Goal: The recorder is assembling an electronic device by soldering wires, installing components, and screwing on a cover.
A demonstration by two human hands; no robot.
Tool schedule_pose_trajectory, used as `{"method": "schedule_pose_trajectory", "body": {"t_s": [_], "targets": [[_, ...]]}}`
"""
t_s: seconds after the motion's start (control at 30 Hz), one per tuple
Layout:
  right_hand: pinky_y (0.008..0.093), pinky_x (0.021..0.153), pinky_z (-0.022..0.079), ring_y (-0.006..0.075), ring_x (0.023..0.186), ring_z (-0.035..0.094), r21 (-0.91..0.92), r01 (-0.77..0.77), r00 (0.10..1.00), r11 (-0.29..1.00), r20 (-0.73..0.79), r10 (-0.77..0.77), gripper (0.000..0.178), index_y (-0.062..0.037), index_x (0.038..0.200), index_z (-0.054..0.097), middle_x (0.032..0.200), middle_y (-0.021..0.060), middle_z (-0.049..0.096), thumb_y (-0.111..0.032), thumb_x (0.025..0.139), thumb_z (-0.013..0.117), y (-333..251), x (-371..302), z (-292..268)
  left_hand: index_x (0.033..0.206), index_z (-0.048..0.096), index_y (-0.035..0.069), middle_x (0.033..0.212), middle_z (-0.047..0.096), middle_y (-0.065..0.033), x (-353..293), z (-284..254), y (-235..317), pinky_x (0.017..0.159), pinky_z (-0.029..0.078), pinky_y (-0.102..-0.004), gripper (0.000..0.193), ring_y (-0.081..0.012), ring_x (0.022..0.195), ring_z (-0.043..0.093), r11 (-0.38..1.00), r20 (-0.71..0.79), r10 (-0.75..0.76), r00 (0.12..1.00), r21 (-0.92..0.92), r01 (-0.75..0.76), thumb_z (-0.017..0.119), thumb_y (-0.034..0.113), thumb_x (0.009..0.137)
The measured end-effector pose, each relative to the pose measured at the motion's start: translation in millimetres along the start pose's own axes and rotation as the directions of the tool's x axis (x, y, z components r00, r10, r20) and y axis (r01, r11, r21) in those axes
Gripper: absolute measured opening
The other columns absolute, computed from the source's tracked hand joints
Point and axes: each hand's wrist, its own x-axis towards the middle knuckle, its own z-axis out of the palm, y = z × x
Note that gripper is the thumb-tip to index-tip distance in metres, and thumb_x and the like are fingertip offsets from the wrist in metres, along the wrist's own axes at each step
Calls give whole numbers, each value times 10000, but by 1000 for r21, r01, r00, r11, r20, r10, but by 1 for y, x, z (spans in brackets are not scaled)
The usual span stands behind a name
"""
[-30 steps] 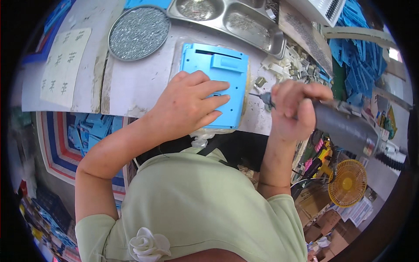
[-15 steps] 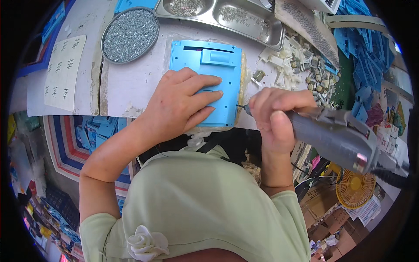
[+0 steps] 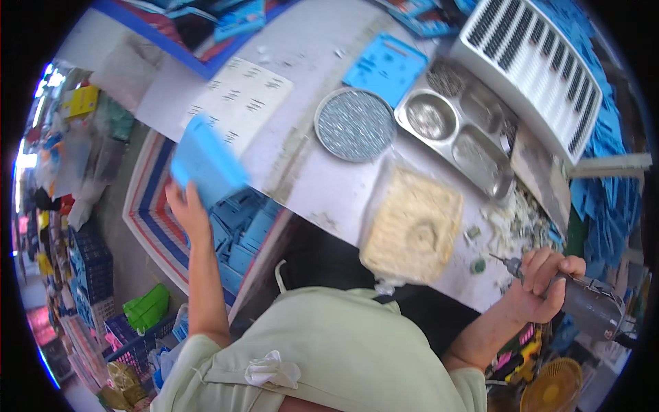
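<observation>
My left hand [image 3: 191, 209] grips a blue plastic panel [image 3: 208, 163] by its near edge, slightly blurred by motion. The panel is held over the open striped bag [image 3: 152, 206], where several similar blue panels [image 3: 240, 257] lie. To the right, my right hand [image 3: 549, 278] is wrapped round a dark grey electric screwdriver [image 3: 594, 309], its thin bit pointing left above the table edge. Between the two hands lies a yellowish pad [image 3: 415, 223] wrapped in clear plastic, with nothing on top of it.
A round tray of screws [image 3: 355, 125] and a metal compartment tray [image 3: 473, 154] stand behind the pad. Another blue panel [image 3: 386, 69] lies farther back. Small white and metal parts [image 3: 518, 223] are piled at the right, near a white slotted rack [image 3: 532, 69].
The blue panel has left the pad and moved left, now in my left hand over the striped bag. My right hand has drawn away rightward with the screwdriver. The view has turned left.
</observation>
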Motion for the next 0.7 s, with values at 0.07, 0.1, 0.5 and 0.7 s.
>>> {"method": "schedule_pose_trajectory", "body": {"t_s": [0.07, 0.1, 0.5, 0.7], "targets": [[305, 592, 400, 108, 532, 434, 35, -46, 999, 998, 11, 45, 284, -39, 1128, 508, 599, -34, 444, -221, 958, 644, 19, 10, -3, 1235, 569, -59, 1112, 629, -113, -34, -100, -119, 968, 482, -383, 377, -235, 1059, 622, 888, -302, -225, 926, 327, 322, 645, 191, 964], [302, 591, 400, 106, 527, 428, 64, -64, 998, 996, 5, 64, 278, -39, 1126, 507, 598, -33, 437, -211, 953, 640, 33, 16, 1, 1241, 564, -67, 1119, 634, -134, -60, -146, -188, 982, 481, -389, 414, -253, 1065, 619, 899, -422, -283, 861, 196, 392, 665, 204, 945], [275, 554, 376, 101, 557, 425, -33, -159, 986, 987, -59, 157, 414, -25, 1192, 475, 637, -6, 443, -244, 933, 713, 43, 43, -1, 1160, 672, -23, 1163, 665, -108, 80, 175, 91, 964, 512, -322, 203, -199, 1067, 649, 889, 304, 457, 836, -172, -424, 655, 50, 972], [273, 542, 367, 103, 559, 431, -67, -175, 984, 982, -17, 175, 450, -24, 1202, 475, 650, 3, 454, -268, 927, 735, 41, 58, 9, 1034, 728, 123, 1125, 650, -84, 104, 455, 138, 872, 501, -477, 228, -304, 1017, 658, 343, 617, 641, 457, 303, -889, 732, 187, 816]]}}
